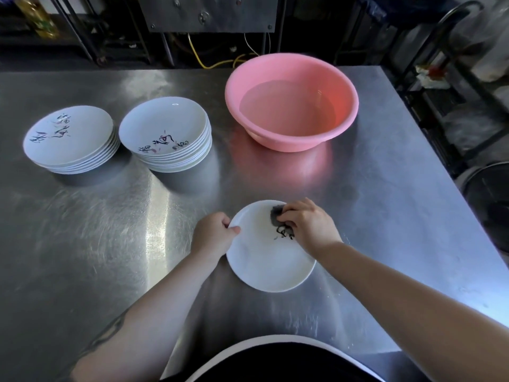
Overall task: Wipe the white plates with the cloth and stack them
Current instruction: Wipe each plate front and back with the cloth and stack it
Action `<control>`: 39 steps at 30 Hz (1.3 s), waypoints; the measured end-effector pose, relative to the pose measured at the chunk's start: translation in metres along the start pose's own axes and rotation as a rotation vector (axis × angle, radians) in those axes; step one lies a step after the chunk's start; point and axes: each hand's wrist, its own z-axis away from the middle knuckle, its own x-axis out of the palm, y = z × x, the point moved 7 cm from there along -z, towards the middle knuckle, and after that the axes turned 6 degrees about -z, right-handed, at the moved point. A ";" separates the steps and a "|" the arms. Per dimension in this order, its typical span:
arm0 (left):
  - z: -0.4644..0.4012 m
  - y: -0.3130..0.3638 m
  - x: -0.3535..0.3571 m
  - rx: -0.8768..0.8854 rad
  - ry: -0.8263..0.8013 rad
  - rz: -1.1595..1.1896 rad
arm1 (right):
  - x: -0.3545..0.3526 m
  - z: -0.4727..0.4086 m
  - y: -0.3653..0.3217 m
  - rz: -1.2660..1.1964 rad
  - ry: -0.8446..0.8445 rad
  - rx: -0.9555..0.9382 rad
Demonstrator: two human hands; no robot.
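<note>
A single white plate [268, 257] lies flat on the steel desk [385, 202], near its front edge and directly before the person. The left hand [213, 237] grips the plate's left rim, thumb on the upper face and fingers curled around the edge. The right hand [309, 224] lies over the plate's far right portion, its curled fingers pressing a small dark grey cloth [276, 215] onto the plate's surface. The cloth shows only at the fingertips; the rest is hidden under the hand. Dark brush-style markings on the plate appear just below the cloth, partly covered by the fingers.

Farther back on the left of the desk stand two stacks of similar white plates, side by side and almost touching: the left stack [71, 140] is lower, the right stack [166, 135] taller. The top plate of each bears dark painted characters. To the right of the stacks, well apart from the plate being wiped, a pink plastic basin [292, 102] holds clear water. Behind the desk, dark metal framing and a yellow cable [220, 63] are visible.
</note>
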 end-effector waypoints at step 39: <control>0.081 0.018 -0.037 0.757 0.223 0.122 | -0.045 0.081 -0.075 -0.121 0.178 -0.448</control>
